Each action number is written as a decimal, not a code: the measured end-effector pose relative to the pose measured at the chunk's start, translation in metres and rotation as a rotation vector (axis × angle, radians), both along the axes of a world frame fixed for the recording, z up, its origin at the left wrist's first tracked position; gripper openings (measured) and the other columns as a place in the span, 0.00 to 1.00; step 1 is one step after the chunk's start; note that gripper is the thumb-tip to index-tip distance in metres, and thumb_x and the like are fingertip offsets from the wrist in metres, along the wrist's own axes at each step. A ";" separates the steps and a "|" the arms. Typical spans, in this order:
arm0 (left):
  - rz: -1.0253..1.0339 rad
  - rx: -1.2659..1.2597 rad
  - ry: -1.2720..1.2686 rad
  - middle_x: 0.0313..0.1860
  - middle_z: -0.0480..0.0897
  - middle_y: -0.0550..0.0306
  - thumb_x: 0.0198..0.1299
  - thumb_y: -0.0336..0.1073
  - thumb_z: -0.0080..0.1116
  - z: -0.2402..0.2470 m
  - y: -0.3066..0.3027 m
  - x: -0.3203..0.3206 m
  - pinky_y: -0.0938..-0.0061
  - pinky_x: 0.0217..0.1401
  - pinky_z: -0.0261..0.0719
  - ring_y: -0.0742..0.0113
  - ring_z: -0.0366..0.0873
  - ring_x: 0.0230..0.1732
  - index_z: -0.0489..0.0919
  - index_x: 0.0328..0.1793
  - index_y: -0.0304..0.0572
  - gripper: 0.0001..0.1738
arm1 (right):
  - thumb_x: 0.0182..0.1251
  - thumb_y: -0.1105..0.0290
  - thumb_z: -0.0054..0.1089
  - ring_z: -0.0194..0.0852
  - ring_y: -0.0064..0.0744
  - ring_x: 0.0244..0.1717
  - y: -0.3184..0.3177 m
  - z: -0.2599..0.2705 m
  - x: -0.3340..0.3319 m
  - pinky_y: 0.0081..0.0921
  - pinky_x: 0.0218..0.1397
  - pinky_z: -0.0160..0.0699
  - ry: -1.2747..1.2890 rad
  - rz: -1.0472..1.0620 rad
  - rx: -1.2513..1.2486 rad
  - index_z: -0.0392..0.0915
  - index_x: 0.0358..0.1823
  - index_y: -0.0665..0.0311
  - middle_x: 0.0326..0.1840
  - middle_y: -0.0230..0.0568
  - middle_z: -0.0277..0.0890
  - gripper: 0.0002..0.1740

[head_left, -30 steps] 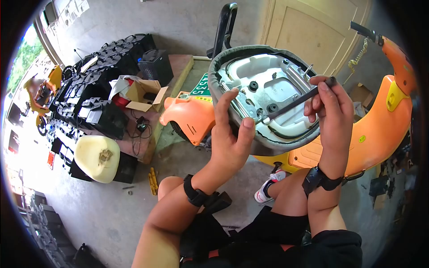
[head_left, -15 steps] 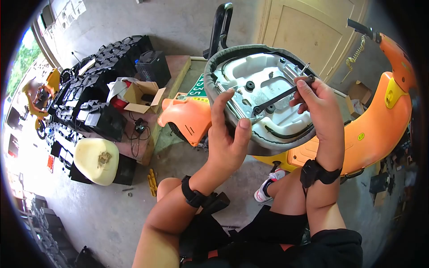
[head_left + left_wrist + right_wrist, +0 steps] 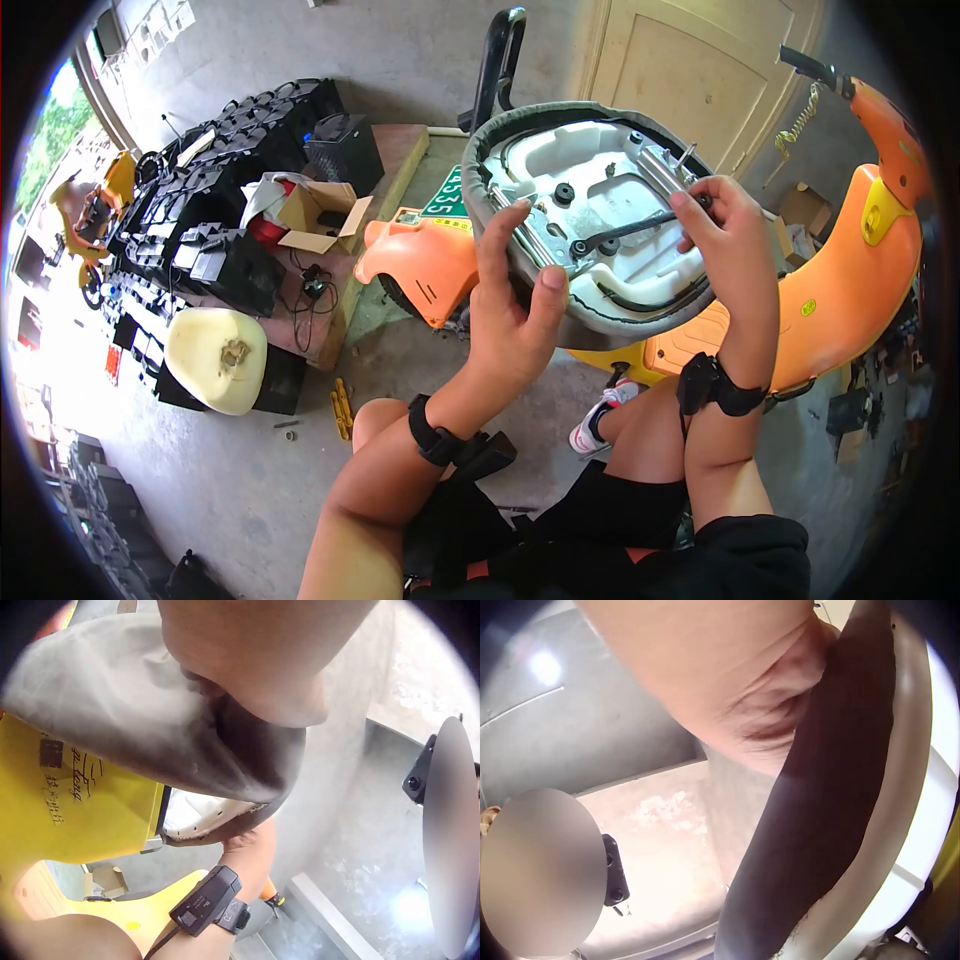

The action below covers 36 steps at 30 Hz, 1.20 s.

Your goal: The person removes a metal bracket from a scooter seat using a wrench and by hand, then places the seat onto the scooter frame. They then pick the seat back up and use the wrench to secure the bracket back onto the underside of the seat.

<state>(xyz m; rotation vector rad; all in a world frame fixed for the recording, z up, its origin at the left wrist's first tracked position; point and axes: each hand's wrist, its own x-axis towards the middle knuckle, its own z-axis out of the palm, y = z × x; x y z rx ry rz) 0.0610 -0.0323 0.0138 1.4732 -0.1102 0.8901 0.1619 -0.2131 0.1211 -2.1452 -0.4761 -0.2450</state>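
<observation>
A scooter seat (image 3: 484, 165) is tipped up in front of me, its white underside (image 3: 530, 160) with metal hinge parts facing me. My left hand (image 3: 512, 315) holds its near left edge, index finger and thumb spread along the rim. In my right hand (image 3: 732, 235), thumb and fingers pinch the upper end of a dark wrench (image 3: 635, 228). The wrench's ring end sits at a bolt by the metal bracket near my left fingers. The left wrist view has the grey seat cover (image 3: 112, 697) under the left hand; in the right wrist view the cover (image 3: 817, 802) hides the wrench.
The orange scooter body (image 3: 850, 280) stands behind the seat and to the right. On the left, many black batteries (image 3: 210, 180), an open cardboard box (image 3: 325, 212) and a cream foam seat pad (image 3: 215, 350) crowd a low platform. Yellow metal pieces (image 3: 342, 405) lie on the floor.
The wrench's far end has come down from the seat's near side onto the bolt by the bracket. My right hand has shifted its hold on the upper end; the left hand stays put.
</observation>
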 end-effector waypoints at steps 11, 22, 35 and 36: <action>0.075 0.063 -0.005 0.68 0.64 0.46 0.72 0.50 0.43 0.004 0.000 0.001 0.64 0.75 0.55 0.59 0.62 0.69 0.58 0.77 0.37 0.34 | 0.66 0.65 0.67 0.67 0.21 0.14 -0.009 0.012 -0.045 0.22 0.21 0.62 -0.014 -0.056 -0.073 0.77 0.36 0.70 0.15 0.33 0.69 0.13; 0.134 0.047 -0.093 0.66 0.68 0.44 0.73 0.53 0.43 0.001 -0.005 0.006 0.63 0.72 0.61 0.57 0.66 0.66 0.59 0.76 0.38 0.34 | 0.56 0.69 0.75 0.69 0.29 0.16 -0.017 0.012 -0.080 0.25 0.23 0.67 -0.094 0.075 -0.163 0.77 0.31 0.66 0.17 0.38 0.72 0.13; 0.028 -0.041 -0.063 0.65 0.71 0.43 0.72 0.52 0.51 -0.013 -0.011 0.009 0.65 0.60 0.75 0.57 0.75 0.58 0.58 0.77 0.41 0.35 | 0.49 0.69 0.78 0.74 0.32 0.18 0.025 -0.001 -0.094 0.27 0.22 0.70 -0.584 0.614 -0.250 0.83 0.36 0.60 0.21 0.31 0.74 0.14; 0.060 -0.002 -0.086 0.65 0.72 0.43 0.72 0.50 0.51 -0.013 -0.008 0.009 0.66 0.57 0.77 0.59 0.77 0.56 0.59 0.77 0.43 0.34 | 0.49 0.68 0.78 0.72 0.31 0.18 0.025 -0.002 -0.093 0.28 0.21 0.68 -0.648 0.623 -0.295 0.83 0.37 0.60 0.20 0.30 0.72 0.14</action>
